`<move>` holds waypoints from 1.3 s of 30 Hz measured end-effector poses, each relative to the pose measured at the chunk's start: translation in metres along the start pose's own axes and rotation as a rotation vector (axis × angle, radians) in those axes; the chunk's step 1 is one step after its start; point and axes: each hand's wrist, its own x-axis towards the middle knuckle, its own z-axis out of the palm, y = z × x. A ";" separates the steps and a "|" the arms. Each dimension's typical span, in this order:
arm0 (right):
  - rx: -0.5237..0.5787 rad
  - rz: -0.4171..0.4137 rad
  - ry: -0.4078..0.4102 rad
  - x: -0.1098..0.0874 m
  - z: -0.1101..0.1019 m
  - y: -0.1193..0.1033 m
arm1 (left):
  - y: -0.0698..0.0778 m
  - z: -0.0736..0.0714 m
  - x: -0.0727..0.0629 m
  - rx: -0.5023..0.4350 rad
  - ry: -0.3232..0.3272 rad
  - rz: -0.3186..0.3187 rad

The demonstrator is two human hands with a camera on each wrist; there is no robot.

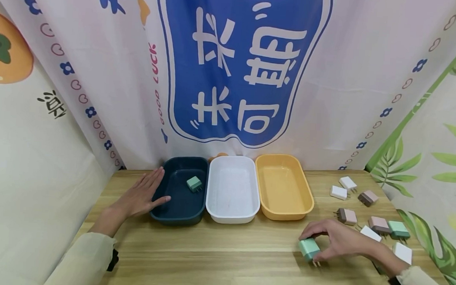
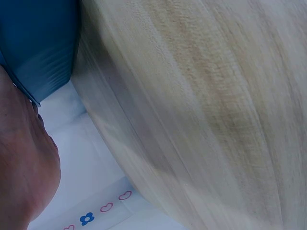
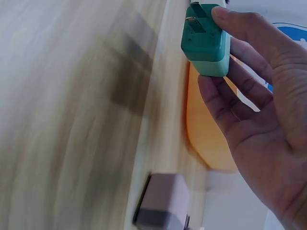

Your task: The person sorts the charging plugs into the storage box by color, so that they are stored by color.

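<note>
My right hand pinches a green plug charger between thumb and fingers, over the wooden table in front of the yellow bin. In the right wrist view the charger shows its two metal prongs, with the thumb near them. My left hand rests with straight fingers at the left rim of the dark blue bin. Inside that bin lies another green plug charger. The left wrist view shows part of the hand against the blue bin's wall.
A white bin and a yellow bin stand right of the blue one. Several white, pink-brown and green chargers lie at the table's right, among them a pink-brown one and a green one. A printed curtain hangs behind.
</note>
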 end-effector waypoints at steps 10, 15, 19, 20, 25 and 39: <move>0.007 -0.057 0.057 0.023 0.001 -0.008 | 0.000 0.000 0.000 -0.006 -0.005 -0.001; 0.020 -0.078 0.079 0.037 0.000 -0.013 | 0.000 -0.001 0.000 -0.002 -0.005 -0.001; 0.025 -0.077 0.096 0.047 -0.001 -0.015 | 0.001 -0.001 -0.001 -0.004 -0.003 0.001; 0.024 -0.074 0.099 0.050 -0.001 -0.016 | 0.001 -0.001 -0.001 -0.004 -0.002 0.001; 0.024 -0.035 0.111 0.061 0.000 -0.020 | 0.002 -0.002 -0.001 -0.008 -0.002 0.002; 0.178 -0.118 0.126 0.100 0.006 -0.025 | 0.000 0.001 0.000 0.012 0.011 0.005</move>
